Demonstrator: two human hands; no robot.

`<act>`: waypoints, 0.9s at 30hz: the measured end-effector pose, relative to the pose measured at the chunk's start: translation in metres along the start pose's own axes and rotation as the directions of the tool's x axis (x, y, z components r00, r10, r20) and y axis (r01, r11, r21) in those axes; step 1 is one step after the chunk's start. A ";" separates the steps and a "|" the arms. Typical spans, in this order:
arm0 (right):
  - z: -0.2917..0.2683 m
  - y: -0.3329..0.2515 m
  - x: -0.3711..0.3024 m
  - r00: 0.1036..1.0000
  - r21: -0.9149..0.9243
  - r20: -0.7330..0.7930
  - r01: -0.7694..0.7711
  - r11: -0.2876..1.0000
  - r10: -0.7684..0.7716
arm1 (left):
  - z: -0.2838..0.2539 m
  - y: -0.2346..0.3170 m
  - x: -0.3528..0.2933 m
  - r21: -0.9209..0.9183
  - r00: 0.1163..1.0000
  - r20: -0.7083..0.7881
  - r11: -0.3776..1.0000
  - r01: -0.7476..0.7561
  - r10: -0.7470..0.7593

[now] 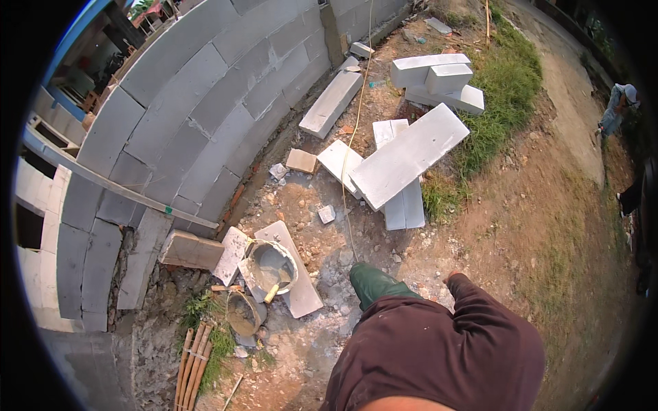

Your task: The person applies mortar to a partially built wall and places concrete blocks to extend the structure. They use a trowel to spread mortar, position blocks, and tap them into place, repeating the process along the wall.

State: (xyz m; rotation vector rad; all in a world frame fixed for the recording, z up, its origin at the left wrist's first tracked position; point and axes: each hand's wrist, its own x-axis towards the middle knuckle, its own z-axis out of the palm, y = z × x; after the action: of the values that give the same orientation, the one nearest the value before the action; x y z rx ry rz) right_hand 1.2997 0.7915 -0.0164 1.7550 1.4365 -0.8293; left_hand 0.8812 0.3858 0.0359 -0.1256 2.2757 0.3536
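My right hand [452,275] barely shows past the cuff of a dark brown sleeve [473,296], low over the ground. Its fingers are too hidden to read, and I see nothing in it. My left hand is out of view. Ahead of me, a long pale block [411,154] lies across other white blocks [404,205]. To the left, a white bucket [295,267] of grey mortar stands on flat block pieces [301,291], with a pale-handled tool [272,293] in it. Beside it is a smaller, dirty bucket [259,312].
A grey block wall [205,89] curves along the left, with a long straight bar [116,181] against it. A thin string [356,123] runs along the ground. Bamboo poles [192,370] lie lower left. More blocks [428,68] are stacked farther off. Another person [615,106] bends at far right.
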 end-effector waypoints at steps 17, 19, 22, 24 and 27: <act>-0.233 0.182 0.053 0.893 0.582 -0.301 0.451 0.677 -0.336 | 0.167 0.253 -0.111 0.319 0.882 0.033 0.831 -0.456 0.471; -0.214 0.307 0.107 0.964 0.751 -0.257 0.155 0.642 0.068 | 0.218 0.338 -0.127 0.183 0.767 0.069 0.748 -0.638 0.638; -0.196 0.486 0.174 0.860 0.949 -0.191 0.038 0.315 0.472 | 0.301 0.419 -0.151 -0.006 0.733 0.030 0.734 -0.680 0.679; -0.215 0.530 0.157 0.764 0.997 -0.071 0.055 0.045 0.642 | 0.331 0.504 -0.209 -0.041 0.698 0.074 0.702 -0.711 0.712; -0.257 0.532 0.166 0.838 0.997 -0.075 0.048 0.063 0.541 | 0.373 0.561 -0.233 -0.076 0.640 0.111 0.648 -0.758 0.761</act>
State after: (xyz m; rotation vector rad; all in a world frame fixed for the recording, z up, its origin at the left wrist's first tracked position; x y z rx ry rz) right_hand 1.8624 1.0262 0.0516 3.3560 0.5067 -1.4401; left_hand 1.1903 1.0262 0.0929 0.8675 2.0777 0.7969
